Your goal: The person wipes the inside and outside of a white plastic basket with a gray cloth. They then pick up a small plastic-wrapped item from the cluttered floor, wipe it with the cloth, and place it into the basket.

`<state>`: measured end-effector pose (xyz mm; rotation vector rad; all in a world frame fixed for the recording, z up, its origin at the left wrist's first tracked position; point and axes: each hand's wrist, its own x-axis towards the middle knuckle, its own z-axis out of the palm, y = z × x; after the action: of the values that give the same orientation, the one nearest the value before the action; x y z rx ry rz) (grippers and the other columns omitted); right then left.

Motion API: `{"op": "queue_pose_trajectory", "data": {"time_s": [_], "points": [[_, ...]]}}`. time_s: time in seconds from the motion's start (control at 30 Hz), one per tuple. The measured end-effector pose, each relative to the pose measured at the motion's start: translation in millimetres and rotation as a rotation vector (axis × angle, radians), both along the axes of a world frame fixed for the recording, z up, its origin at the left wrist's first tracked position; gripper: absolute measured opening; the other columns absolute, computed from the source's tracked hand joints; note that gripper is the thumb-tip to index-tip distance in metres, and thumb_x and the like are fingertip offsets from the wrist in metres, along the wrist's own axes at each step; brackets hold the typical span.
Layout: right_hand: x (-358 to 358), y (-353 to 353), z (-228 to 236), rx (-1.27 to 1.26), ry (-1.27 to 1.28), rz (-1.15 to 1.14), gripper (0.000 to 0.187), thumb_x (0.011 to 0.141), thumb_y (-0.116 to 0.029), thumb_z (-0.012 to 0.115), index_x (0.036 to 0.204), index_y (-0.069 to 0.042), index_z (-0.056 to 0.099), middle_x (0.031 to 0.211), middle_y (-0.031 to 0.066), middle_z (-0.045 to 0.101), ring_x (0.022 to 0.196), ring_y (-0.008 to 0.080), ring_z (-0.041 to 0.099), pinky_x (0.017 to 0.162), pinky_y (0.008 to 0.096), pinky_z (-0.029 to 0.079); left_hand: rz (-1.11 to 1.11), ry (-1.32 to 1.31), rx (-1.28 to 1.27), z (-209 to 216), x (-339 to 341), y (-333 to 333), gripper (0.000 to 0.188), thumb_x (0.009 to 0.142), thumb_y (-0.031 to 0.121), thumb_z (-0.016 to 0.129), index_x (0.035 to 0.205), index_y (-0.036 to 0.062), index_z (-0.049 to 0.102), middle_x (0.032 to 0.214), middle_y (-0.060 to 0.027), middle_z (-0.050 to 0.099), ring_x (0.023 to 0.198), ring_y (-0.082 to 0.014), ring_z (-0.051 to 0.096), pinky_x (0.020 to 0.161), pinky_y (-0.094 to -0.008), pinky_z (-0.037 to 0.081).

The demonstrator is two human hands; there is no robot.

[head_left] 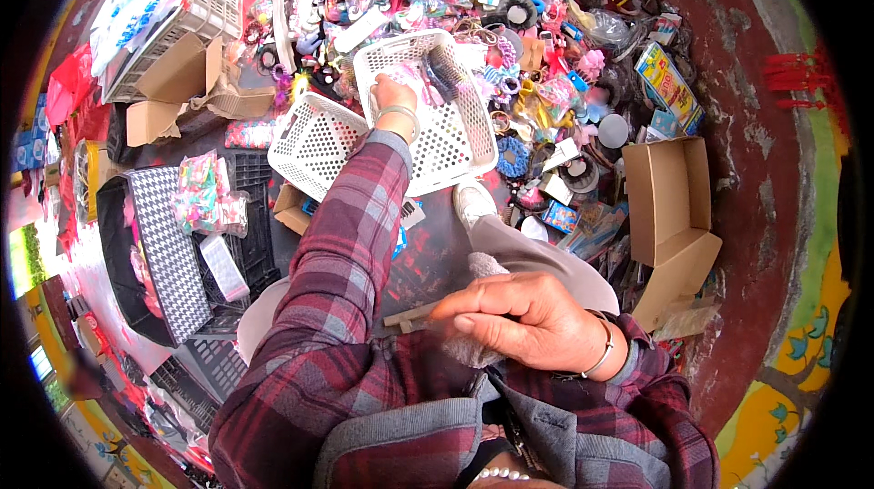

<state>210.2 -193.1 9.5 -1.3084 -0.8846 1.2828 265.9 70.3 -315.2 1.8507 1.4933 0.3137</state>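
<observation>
My left hand (394, 99) reaches into the larger white plastic basket (466, 154), its fingers curled down at a pink-and-white packet (426, 86); whether they grip it is hidden. In the same basket lies a dark, bristly item (443, 70). A smaller white basket (314, 145) stands beside it on the left. Close to my body, my right hand (537, 320) is closed, thumb against fingers, around a grey fuzzy cloth (473, 350). Part of the cloth sticks out above the hand. The fingertips are slightly blurred.
A large heap of hair accessories (546, 88) spreads across the far side and right. An open cardboard box (669, 207) stands at right, another (187, 88) at left. A houndstooth-patterned bin (167, 252) and a beige crate (205, 6) sit on the left. My shoe (473, 202) touches the floor near the basket.
</observation>
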Motion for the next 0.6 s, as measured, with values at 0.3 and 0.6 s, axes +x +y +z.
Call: {"op": "queue_pose_trajectory", "data": {"time_s": [0.3, 0.6], "points": [[8, -2, 1, -0.125, 0.124, -0.024, 0.018, 0.088, -0.008, 0.052, 0.100, 0.001, 0.061, 0.082, 0.0043, 0.063, 0.078, 0.0077, 0.057, 0.069, 0.0227, 0.046, -0.099, -0.009, -0.113, -3, 38, -15, 0.031, 0.072, 0.022, 0.066, 0.091, -0.0021, 0.059, 0.090, -0.0228, 0.062, 0.087, -0.0361, 0.060, 0.078, -0.0409, 0.047], [20, -5, -2, -0.137, 0.191, -0.014, 0.019, 0.088, -0.006, 0.051, 0.103, 0.002, 0.060, 0.089, 0.0070, 0.063, 0.081, 0.0110, 0.059, 0.073, 0.0232, 0.046, -0.097, 0.037, -0.125, -43, 61, -11, 0.028, 0.073, 0.011, 0.053, 0.094, -0.0058, 0.060, 0.090, -0.0253, 0.061, 0.090, -0.0371, 0.060, 0.078, -0.0415, 0.048]]}}
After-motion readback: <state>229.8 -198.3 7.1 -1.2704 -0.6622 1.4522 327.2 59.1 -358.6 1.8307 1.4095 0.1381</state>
